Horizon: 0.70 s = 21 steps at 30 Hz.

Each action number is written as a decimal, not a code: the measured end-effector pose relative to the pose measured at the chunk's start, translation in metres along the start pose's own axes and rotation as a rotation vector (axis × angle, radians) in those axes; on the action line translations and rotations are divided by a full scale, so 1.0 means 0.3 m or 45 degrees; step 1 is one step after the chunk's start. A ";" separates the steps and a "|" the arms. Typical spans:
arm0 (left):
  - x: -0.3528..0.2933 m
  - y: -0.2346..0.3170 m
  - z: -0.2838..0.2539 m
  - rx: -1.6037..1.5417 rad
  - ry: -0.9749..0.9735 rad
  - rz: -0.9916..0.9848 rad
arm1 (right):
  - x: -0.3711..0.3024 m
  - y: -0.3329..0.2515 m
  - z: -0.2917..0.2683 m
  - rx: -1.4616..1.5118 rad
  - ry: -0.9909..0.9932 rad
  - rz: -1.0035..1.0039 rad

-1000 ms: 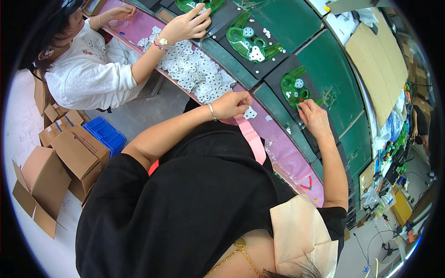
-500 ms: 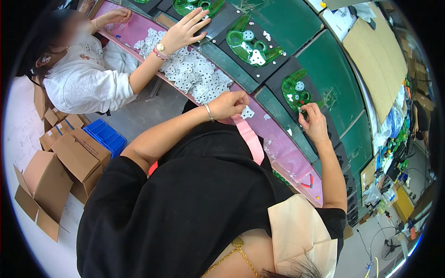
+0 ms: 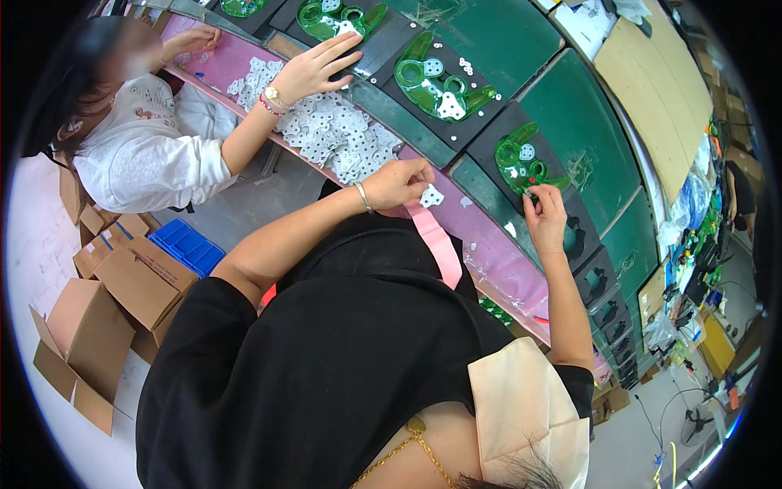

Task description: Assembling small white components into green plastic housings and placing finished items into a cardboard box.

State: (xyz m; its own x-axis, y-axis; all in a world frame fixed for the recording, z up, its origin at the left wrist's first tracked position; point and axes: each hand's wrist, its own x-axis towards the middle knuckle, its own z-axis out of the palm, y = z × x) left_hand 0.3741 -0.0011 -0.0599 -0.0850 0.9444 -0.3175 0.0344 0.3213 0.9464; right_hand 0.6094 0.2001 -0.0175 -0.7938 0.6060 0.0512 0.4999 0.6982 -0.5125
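My right hand (image 3: 547,218) bends over the lower end of a translucent green game controller shell (image 3: 513,151), thumb and fingertips pinched together at its edge. Whatever lies between them is too small to make out. White and red button parts show inside that shell, which rests on a black fixture (image 3: 487,147). My left hand (image 3: 399,183) is closed above the pink tray (image 3: 489,244), fingertips together. A white dotted rubber pad (image 3: 432,196) is just below those fingertips; I cannot tell whether they grip it.
A heap of white pads (image 3: 338,138) fills the tray to the left. Beside it, a co-worker's hand (image 3: 314,73) reaches over another green shell (image 3: 338,18). A further shell (image 3: 440,81) sits between us. Cardboard boxes (image 3: 90,334) and a blue crate (image 3: 186,247) stand on the floor.
My right hand has shifted slightly and tilted at the same shell, its forearm now covering most of the red tool in the tray. My left hand is nearly still. The co-worker's hand moved slightly.
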 end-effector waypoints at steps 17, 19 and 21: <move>0.004 -0.019 0.013 -0.066 0.055 0.012 | -0.060 0.057 -0.024 0.198 0.062 0.283; 0.005 -0.021 0.016 -0.068 0.052 0.011 | -0.048 0.056 -0.050 0.075 -0.047 0.112; 0.006 -0.022 0.017 -0.069 0.047 0.010 | -0.045 0.074 -0.063 0.044 -0.080 0.080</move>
State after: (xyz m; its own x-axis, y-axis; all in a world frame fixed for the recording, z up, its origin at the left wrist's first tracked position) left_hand 0.3789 -0.0011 -0.0670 -0.1216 0.9434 -0.3087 -0.0190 0.3087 0.9510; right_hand 0.6376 0.2145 -0.0134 -0.7820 0.6222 -0.0351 0.5379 0.6454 -0.5424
